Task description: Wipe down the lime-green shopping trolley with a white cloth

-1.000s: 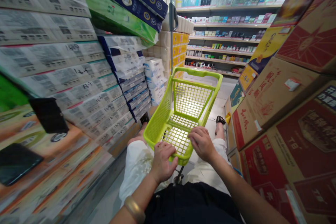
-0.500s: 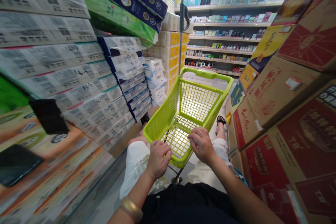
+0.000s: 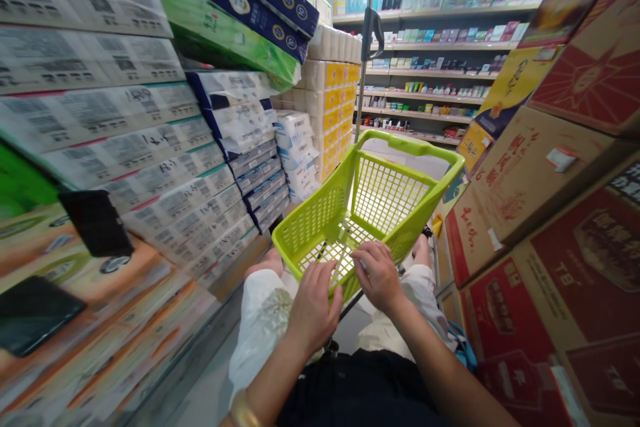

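Head view, supermarket aisle, items as seen from beside the shopper.

1. Trolley basket [image 3: 311, 221]: lime-green plastic mesh, low in mid-aisle just ahead of the person's knees, tipped to the right. Its mesh floor is bare, with no goods inside.
2. Pull handle [image 3: 371, 33]: grey pole with a dark grip, rising from the basket's far side.
3. Left hand [image 3: 314, 307]: laid over the basket's near rim. The fingers are bent across the edge and the thumb is set to the side, so it reads as a hold on the rim.
4. Right hand [image 3: 381, 277]: just beside the left, fingers curled down over the same rim and gripping it.
5. Bracelet [image 3: 244, 410]: gold-coloured, on the left wrist.
6. Tissue packs [image 3: 150, 147]: stacked high along the left, near the basket but not touching it. Some have figures handwritten on them.
7. Toilet-roll packs [image 3: 336, 90]: a yellow-banded tower beyond the tissue.
8. Cartons [image 3: 525, 173]: red and brown cardboard piled along the right, close to the basket's right rim.
9. Shelves [image 3: 425, 67]: small boxed goods at the far end, too small to identify.

Progress, as a judgement: nothing is loaded. Both hands are occupied with the basket alone, and every product in sight sits on its stack or shelf.
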`<state>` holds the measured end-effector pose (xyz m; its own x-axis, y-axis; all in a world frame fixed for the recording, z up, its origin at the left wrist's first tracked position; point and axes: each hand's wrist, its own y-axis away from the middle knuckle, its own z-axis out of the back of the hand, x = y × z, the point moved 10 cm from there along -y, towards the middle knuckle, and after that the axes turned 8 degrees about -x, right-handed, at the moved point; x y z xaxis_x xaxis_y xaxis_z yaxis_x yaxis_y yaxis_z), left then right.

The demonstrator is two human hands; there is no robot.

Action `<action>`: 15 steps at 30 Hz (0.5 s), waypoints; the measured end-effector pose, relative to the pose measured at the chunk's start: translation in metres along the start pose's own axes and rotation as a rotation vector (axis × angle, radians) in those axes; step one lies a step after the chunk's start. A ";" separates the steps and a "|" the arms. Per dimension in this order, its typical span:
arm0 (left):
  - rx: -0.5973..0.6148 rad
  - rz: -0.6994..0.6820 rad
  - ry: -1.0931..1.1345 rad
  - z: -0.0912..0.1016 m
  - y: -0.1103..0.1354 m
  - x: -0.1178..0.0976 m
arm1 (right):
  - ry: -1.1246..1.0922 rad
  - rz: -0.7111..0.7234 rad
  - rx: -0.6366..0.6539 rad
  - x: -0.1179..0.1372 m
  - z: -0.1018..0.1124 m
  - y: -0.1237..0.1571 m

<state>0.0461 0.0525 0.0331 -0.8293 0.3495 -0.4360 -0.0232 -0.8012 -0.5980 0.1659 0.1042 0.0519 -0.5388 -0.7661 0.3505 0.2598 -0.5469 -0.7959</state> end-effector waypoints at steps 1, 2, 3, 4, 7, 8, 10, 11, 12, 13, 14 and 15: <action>0.020 -0.013 0.013 -0.006 0.002 -0.006 | 0.034 -0.038 -0.037 -0.009 0.004 -0.002; 0.034 -0.016 0.004 -0.012 0.005 -0.010 | 0.063 -0.075 -0.066 -0.015 0.005 -0.004; 0.046 -0.021 -0.019 -0.017 0.006 -0.013 | 0.081 -0.102 -0.082 -0.017 0.005 -0.004; 0.055 -0.014 -0.050 -0.021 0.008 -0.013 | 0.083 -0.116 -0.087 -0.015 0.002 -0.003; 0.074 0.021 -0.143 -0.029 0.009 -0.007 | 0.024 -0.075 -0.047 0.010 -0.014 0.001; 0.075 0.026 -0.162 -0.029 0.009 -0.005 | 0.003 -0.050 -0.027 0.018 -0.019 0.002; 0.063 0.008 -0.177 -0.026 0.009 -0.004 | -0.008 -0.013 0.004 0.025 -0.023 0.004; 0.052 -0.010 -0.173 -0.024 0.009 -0.004 | 0.006 -0.013 0.004 0.021 -0.021 0.003; 0.037 -0.026 -0.168 -0.021 0.009 -0.006 | 0.032 -0.026 -0.011 0.014 -0.016 0.002; 0.024 -0.042 -0.163 -0.019 0.009 -0.007 | 0.067 -0.049 -0.037 0.005 -0.010 0.000; 0.013 -0.056 -0.162 -0.018 0.009 -0.008 | 0.106 -0.078 -0.070 -0.005 -0.004 -0.001; 0.001 -0.065 -0.165 -0.016 0.010 -0.010 | 0.140 -0.108 -0.102 -0.013 0.002 -0.002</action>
<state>0.0630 0.0493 0.0205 -0.9066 0.3156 -0.2800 -0.0797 -0.7799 -0.6208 0.1741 0.1143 0.0497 -0.6668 -0.6465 0.3706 0.1152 -0.5808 -0.8058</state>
